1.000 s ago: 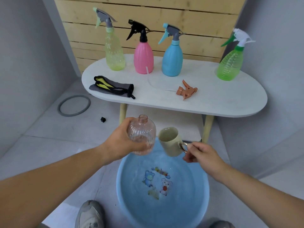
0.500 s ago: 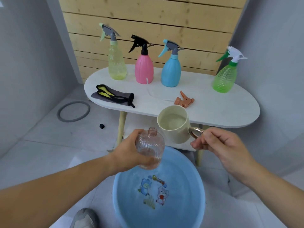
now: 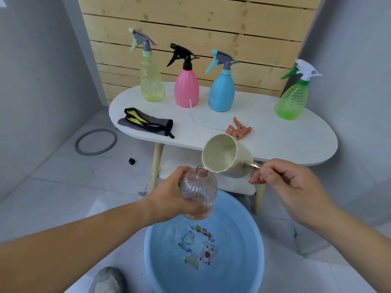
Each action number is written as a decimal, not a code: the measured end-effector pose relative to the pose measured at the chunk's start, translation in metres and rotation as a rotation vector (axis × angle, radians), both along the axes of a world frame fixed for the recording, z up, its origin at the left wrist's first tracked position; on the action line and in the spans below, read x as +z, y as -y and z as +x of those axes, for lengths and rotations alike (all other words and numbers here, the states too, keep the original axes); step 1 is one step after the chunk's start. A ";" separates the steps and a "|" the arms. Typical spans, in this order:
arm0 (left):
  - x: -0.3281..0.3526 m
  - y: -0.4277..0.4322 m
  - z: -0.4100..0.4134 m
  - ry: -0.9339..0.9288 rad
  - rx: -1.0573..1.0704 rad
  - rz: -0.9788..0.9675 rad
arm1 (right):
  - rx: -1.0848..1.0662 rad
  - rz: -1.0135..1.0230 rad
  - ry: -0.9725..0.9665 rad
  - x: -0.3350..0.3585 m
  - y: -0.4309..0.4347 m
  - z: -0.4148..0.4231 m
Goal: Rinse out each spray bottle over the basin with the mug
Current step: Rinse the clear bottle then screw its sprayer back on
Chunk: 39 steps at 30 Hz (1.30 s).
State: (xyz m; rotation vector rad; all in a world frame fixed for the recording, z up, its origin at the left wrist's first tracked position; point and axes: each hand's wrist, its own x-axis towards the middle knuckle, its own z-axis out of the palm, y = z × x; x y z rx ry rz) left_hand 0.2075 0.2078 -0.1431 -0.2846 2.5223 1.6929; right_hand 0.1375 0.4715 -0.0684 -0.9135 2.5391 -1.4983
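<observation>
Your left hand [image 3: 169,197] is wrapped around a clear pinkish bottle [image 3: 197,193] with its sprayer off, holding it nearly upright above the far rim of the blue basin [image 3: 257,240] on the floor. Your right hand [image 3: 283,182] pinches the handle of a cream mug [image 3: 226,157], fingers closed on it. The mug is tipped hard toward the bottle, its lip right at the open neck, and water appears to be running in.

On the white bench [image 3: 285,140] behind stand four capped bottles: yellow [image 3: 151,81], pink [image 3: 186,87], blue [image 3: 221,89] and green [image 3: 292,100]. An orange sprayer head [image 3: 238,130] lies loose beside a grey pouch [image 3: 146,124].

The neck is narrow and the mug mouth wide, so a fast tilt would likely send water over the bottle's shoulder and your fingers. The bottle sits near the basin's far edge; overspill there could land on the floor. A wet, ribbed bottle may also slip in your grip as it fills and grows heavier.
</observation>
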 end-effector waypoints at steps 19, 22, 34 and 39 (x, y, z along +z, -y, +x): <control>-0.006 0.000 -0.001 0.000 -0.017 -0.003 | -0.020 0.051 -0.103 0.000 0.001 -0.002; -0.005 -0.001 0.000 -0.006 -0.023 -0.009 | -0.023 0.085 -0.117 0.001 0.000 -0.001; -0.009 0.000 0.000 -0.024 -0.022 -0.041 | -0.002 0.093 -0.185 0.000 0.000 -0.002; -0.010 -0.001 -0.001 -0.032 -0.020 -0.035 | 0.011 0.109 -0.224 -0.003 -0.003 -0.007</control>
